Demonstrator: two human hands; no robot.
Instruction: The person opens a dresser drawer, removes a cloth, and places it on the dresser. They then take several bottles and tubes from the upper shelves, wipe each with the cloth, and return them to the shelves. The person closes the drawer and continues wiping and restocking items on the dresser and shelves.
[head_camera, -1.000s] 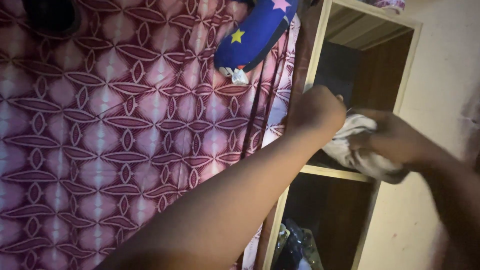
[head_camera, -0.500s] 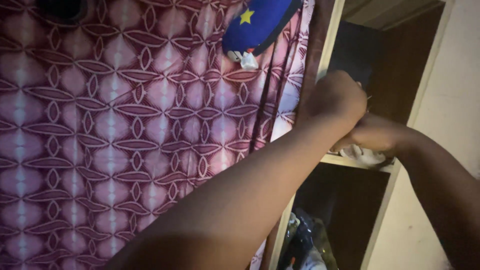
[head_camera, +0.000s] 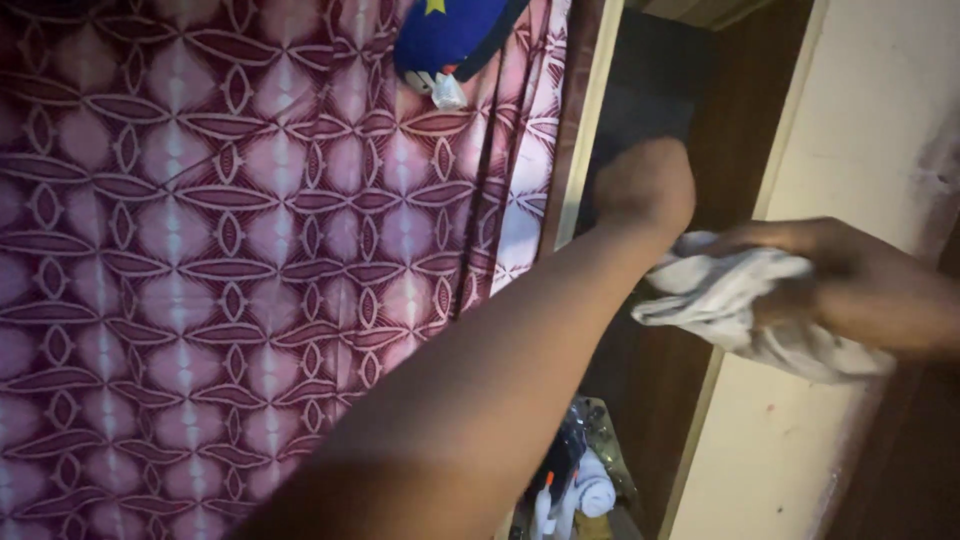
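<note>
White cloth (head_camera: 745, 310) beside patterned curtain (head_camera: 230, 250)

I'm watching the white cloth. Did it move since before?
Yes. The white cloth in the right hand has come out of the wooden shelf, toward the pale wall.

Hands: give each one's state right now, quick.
Left hand: closed in a fist inside the wooden shelf unit; cannot tell if it holds anything.
Right hand: closed on the white cloth.
</note>
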